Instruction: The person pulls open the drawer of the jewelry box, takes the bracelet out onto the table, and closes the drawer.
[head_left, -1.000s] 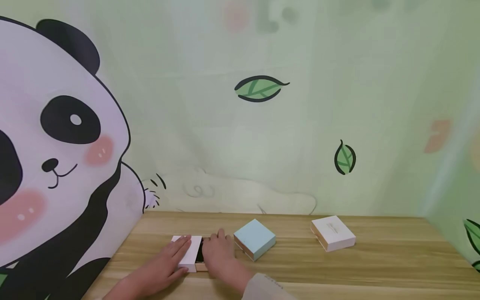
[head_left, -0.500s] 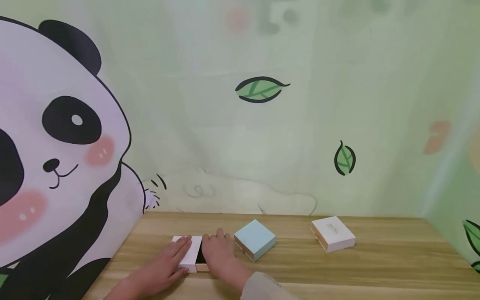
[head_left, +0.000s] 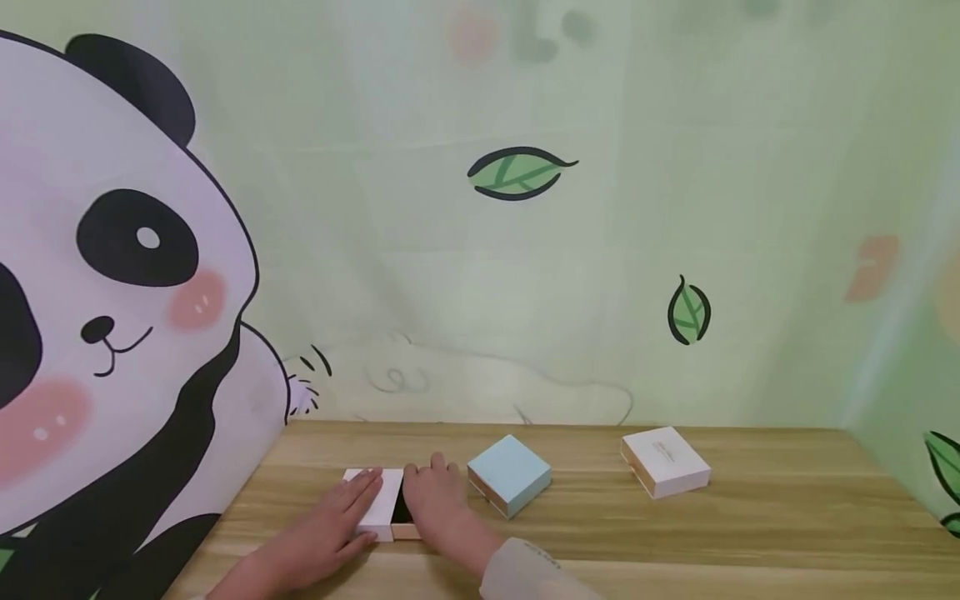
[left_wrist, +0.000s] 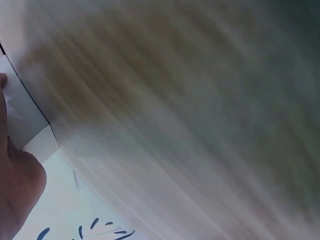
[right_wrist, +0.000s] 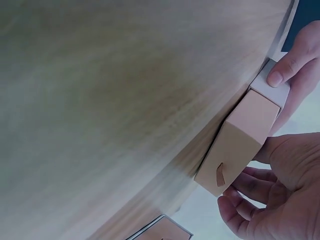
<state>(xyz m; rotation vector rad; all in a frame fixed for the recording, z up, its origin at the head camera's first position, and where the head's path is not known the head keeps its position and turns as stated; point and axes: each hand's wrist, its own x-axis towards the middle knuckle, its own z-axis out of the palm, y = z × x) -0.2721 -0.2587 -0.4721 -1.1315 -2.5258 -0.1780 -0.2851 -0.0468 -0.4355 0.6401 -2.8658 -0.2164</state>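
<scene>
White box (head_left: pixel 384 507): on the desk (head_left: pixel 675 542), under the left grip (head_left: pixel 333 521), with its peach drawer (right_wrist: pixel 250 117) partly out towards the right grip (head_left: pixel 441 504).
Left grip: unclenched, straight fingers lying over the box top, thumb against the near side.
Right grip: fingers curled over the drawer's open top; whether they pinch anything there is hidden, so I cannot tell.
Ribbon tab (right_wrist: pixel 220 175): on the drawer's end face.
Blue box (head_left: pixel 510 469): just right of the right grip, turned cornerwise, apart from the drawer.
Other white box (head_left: pixel 663 457): well apart, further right.
In the way: the right grip covers most of the drawer's dark inside from above.
Since a second ago: both grips on the same box; the other boxes unmoved; the right grip now hides the drawer's far edge, a sliver of which showed then.
</scene>
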